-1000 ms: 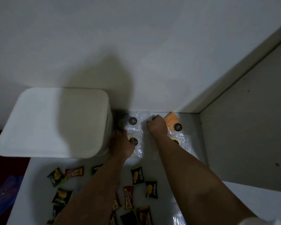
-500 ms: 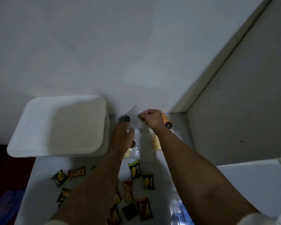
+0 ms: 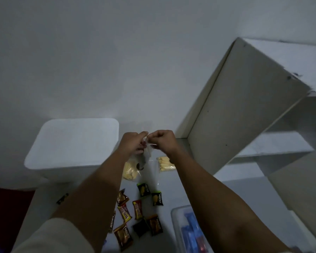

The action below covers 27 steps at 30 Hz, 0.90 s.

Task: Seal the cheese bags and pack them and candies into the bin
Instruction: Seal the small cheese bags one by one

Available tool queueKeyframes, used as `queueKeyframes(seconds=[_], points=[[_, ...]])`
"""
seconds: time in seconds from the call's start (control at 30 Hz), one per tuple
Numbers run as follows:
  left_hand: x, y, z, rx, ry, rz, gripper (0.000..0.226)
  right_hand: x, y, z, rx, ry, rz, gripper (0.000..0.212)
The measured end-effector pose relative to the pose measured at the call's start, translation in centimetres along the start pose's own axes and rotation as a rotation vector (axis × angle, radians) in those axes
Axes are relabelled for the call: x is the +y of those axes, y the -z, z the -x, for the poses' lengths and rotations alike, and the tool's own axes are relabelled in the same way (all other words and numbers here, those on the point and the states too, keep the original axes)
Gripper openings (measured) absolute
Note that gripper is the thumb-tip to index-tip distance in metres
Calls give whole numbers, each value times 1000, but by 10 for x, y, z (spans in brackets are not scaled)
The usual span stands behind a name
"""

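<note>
My left hand (image 3: pixel 132 144) and my right hand (image 3: pixel 161 141) hold the top edge of a clear cheese bag (image 3: pixel 147 156) lifted off the table, fingertips pinched close together. Pale yellow cheese pieces (image 3: pixel 129 171) hang in its lower part under my left wrist. A second clear bag of cheese sticks (image 3: pixel 165 164) lies flat on the table just right of it. Several wrapped candies (image 3: pixel 138 209) in black, red and brown wrappers lie scattered nearer to me. A big white bin (image 3: pixel 73 143) stands at the back left of the table.
A clear plastic box (image 3: pixel 188 232) with blue and red packets sits at the front right. White shelving (image 3: pixel 244 115) rises on the right. A white wall is behind. Something dark red lies beyond the table's left edge (image 3: pixel 9 201).
Both hands have lifted the cheese bag off the table and come together at its top edge. The view has swung up and to the right, showing the shelves and the clear box.
</note>
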<state>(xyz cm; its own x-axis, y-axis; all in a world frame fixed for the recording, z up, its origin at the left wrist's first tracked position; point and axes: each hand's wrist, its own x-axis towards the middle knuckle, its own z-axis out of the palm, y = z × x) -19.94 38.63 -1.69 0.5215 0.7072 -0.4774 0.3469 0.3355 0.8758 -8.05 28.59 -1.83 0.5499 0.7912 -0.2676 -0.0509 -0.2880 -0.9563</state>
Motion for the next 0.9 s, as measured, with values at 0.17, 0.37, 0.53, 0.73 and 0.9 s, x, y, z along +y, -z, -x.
queueKeyframes(seconds=[0.17, 0.37, 0.53, 0.73, 0.9], points=[[-6, 6, 32, -29, -19, -112, 26, -3, -11, 40, 94, 7, 77, 12], [-16, 13, 67, -21, -88, -357, 33, 8, -6, 50, 323, 76, 549, 37], [-3, 0, 82, 24, -202, -550, 29, -11, 18, 54, 188, 126, 696, 29], [20, -27, 98, 188, -416, -365, 36, -51, 64, 59, -90, 246, 559, 26], [32, -54, 110, 168, -499, -341, 22, -77, 98, 70, -220, 256, 359, 25]])
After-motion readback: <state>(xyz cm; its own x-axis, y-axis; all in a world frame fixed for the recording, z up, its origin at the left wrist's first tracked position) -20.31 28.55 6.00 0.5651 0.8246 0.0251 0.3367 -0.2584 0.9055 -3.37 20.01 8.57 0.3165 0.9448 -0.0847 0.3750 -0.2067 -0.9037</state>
